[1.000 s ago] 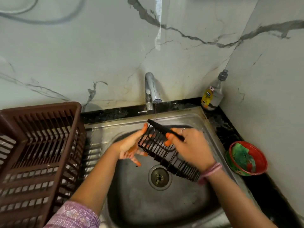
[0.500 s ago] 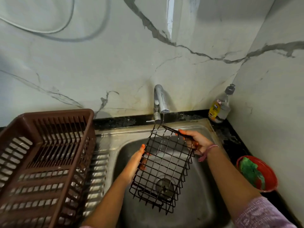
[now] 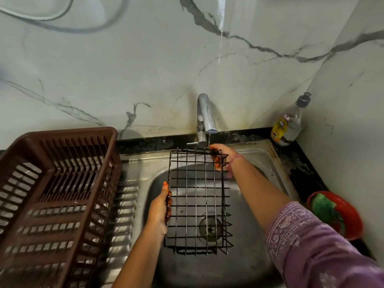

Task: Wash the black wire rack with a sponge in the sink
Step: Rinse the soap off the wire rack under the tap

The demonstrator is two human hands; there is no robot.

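The black wire rack [image 3: 197,201] hangs over the steel sink [image 3: 259,235], its open grid facing me and its far edge under the tap. My left hand [image 3: 160,208] grips the rack's left edge, fingers curled round the wires. My right hand [image 3: 220,156] holds the far right corner, fingers wrapped round the rim. A thin stream of water runs from the chrome tap [image 3: 204,117] onto that corner. A green sponge [image 3: 323,206] lies in a red bowl [image 3: 349,217] at the right.
A brown plastic dish basket [image 3: 56,196] stands on the drainboard at the left. A clear soap bottle [image 3: 287,121] with a yellow label sits in the back right corner. Marble walls close in behind and to the right. The drain [image 3: 209,227] shows through the rack.
The rack has been turned from a tilted, bunched position to a flat, open face. My right hand moved up to its far corner under the tap; my left hand shifted to the left edge.
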